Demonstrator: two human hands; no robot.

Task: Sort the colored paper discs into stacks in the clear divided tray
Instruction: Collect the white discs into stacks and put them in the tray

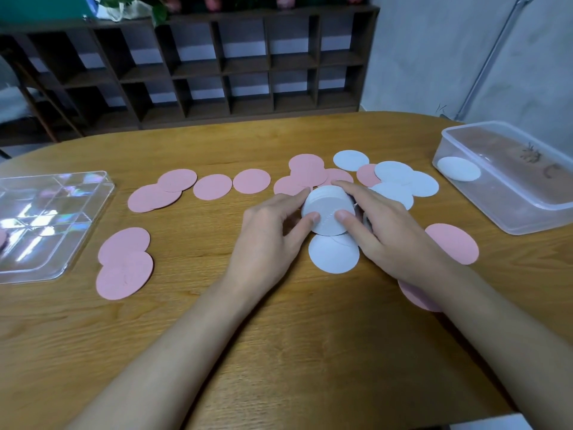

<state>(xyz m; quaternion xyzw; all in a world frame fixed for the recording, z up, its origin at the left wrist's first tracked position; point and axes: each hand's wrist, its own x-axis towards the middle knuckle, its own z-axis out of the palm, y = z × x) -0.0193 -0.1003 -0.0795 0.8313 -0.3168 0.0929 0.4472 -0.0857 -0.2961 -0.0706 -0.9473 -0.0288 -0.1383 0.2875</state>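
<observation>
Both hands hold a stack of white discs (328, 209) tilted on edge at the table's middle. My left hand (273, 234) grips its left side, and my right hand (381, 231) grips its right side. One white disc (333, 254) lies flat just below the stack. More white discs (403, 181) lie behind my right hand, mixed with pink discs (307, 172). Other pink discs (214, 186) are spread to the left, and a pair (124, 268) lies at the near left. The clear divided tray (46, 225) sits at the far left edge.
A clear plastic tub (508, 181) at the right holds one white disc (459, 169). A pink disc (455, 243) lies right of my right hand, another (415, 296) partly under my forearm. A dark wooden shelf (217, 66) stands beyond the wooden table (279, 336).
</observation>
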